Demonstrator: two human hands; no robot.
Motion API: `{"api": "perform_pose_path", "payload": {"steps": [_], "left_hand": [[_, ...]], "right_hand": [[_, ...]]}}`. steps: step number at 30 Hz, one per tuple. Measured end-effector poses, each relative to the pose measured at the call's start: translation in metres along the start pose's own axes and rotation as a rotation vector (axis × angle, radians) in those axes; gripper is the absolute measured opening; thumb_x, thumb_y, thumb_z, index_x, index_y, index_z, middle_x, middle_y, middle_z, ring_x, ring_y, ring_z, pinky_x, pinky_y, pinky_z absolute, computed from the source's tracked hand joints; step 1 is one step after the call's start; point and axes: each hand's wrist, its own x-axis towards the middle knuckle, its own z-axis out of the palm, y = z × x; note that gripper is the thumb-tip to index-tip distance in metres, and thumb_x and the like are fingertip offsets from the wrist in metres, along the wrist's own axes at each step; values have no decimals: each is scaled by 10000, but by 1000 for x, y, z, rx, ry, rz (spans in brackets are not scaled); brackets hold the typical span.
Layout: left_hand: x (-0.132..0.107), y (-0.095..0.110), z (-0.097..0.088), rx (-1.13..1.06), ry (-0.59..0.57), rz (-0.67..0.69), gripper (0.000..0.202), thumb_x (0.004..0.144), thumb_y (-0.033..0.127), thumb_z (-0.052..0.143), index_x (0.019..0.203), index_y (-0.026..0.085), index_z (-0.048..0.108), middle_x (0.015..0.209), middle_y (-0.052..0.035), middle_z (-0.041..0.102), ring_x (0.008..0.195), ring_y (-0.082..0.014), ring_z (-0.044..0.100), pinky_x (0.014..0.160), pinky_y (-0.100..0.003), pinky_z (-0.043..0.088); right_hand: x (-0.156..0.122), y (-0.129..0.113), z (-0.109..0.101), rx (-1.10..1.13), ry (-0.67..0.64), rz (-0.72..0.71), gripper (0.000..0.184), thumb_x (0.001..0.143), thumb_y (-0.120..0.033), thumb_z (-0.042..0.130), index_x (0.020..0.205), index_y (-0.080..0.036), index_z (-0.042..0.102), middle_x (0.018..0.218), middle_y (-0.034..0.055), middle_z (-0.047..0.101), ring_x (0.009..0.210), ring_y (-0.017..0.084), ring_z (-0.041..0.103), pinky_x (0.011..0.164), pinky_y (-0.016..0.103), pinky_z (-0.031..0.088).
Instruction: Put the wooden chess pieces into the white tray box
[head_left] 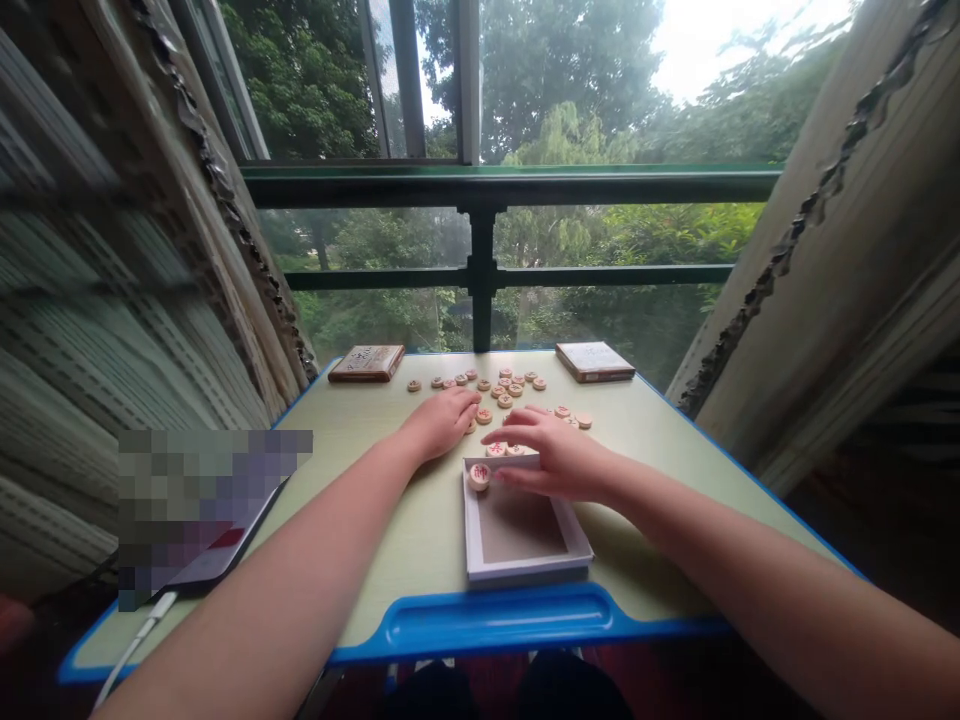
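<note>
Several round wooden game pieces [501, 384] with red characters lie scattered across the far half of a pale table [360, 470]. My left hand [442, 418] rests palm down on some of them, fingers together and flat. My right hand [551, 455] hovers over the far end of a shallow white box [521, 525], fingers stretched out, touching the pieces there. One piece [478, 476] lies in the box's far left corner, with two more [506, 450] at its far edge.
A wooden box half [367, 362] lies at the far left of the table, another [595, 360] at the far right. A phone [217, 555] with a white cable sits at the near left. A window railing [480, 270] stands beyond. The table's near edge has a blue rim [495, 615].
</note>
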Motion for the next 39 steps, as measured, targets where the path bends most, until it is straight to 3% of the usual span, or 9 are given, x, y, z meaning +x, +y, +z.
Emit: {"api": "perform_pose_path", "payload": {"steps": [6,21,27,34,37,39], "left_hand": [[0,0,-1,3,-13,4,390,895,327,331,1109,165,614,1212,-82,590,1160,-212,497,1034,-343,340],[0,-1,-2,36,-38,27,404,900,316,321,1116,143,615,1232,-102,572,1167,-218,489,1030,-344,346],[0,-1,-1,61,-31,36,399,896,316,335,1127,142,610,1227,-106,572,1167,-222,488,1030,-353,349],[-1,0,-1,31,-31,29,397,891,330,346,1118,147,615,1232,-103,572,1165,-226,491,1028,-359,353],[-1,-1,0,17,-22,24,394,887,338,353,1120,158,614,1233,-95,572,1159,-223,495,1025,-357,355],[-1,-2,0,15,-23,21,397,886,336,346,1123,160,612,1232,-92,572,1151,-220,500,1019,-350,359]], "right_hand": [[4,-19,14,-55,-4,51,230,791,-371,608,932,-214,700,820,60,598,768,170,530,712,289,416],[7,-16,18,29,26,-3,197,852,-271,543,904,-185,712,785,62,633,741,145,539,685,250,406],[6,-13,20,-7,51,-70,147,791,-281,613,862,-185,698,766,55,615,715,146,517,659,251,396],[4,-16,19,3,48,-41,190,750,-291,637,896,-173,667,753,46,618,726,155,527,679,262,407],[5,-5,8,2,107,58,192,794,-283,565,929,-183,658,774,40,628,751,152,544,707,258,408],[6,10,-3,-75,210,275,231,820,-255,488,960,-181,657,790,45,638,747,151,555,692,253,403]]}}
